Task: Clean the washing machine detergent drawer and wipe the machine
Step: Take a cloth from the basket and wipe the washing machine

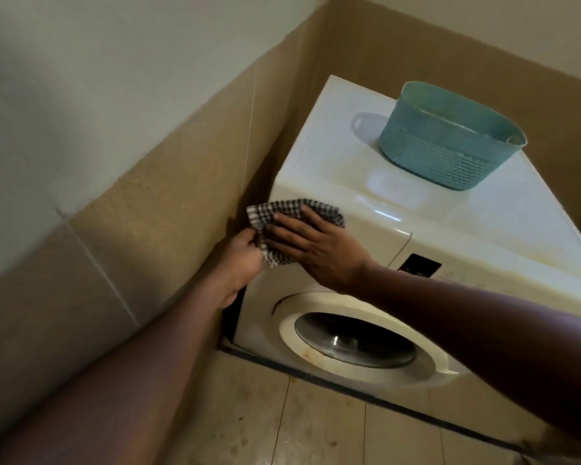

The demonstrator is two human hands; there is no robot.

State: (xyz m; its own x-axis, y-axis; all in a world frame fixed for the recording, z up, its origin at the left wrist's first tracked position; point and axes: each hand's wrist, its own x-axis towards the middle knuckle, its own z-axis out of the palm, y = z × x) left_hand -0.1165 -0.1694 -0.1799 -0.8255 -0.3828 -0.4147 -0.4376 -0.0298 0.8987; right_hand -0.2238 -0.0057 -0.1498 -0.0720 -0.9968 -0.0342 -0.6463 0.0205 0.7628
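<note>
Pressing cloth (284,209) on washing machine (490,226), right fingers (291,229) straight, left fingers (249,237) pinching it; basket (433,156) contents unclear.

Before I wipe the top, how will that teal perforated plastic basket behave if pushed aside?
The teal perforated plastic basket probably slides, since the top of the white washing machine looks glossy. Likely light: thin openwork walls, nothing visible inside. Its broad base suggests it won't tip.

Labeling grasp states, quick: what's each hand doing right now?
Left hand: fingers curled, pinching the edge of the checked cloth.
Right hand: open, fingers straight, pressing the cloth against the washing machine.
</note>
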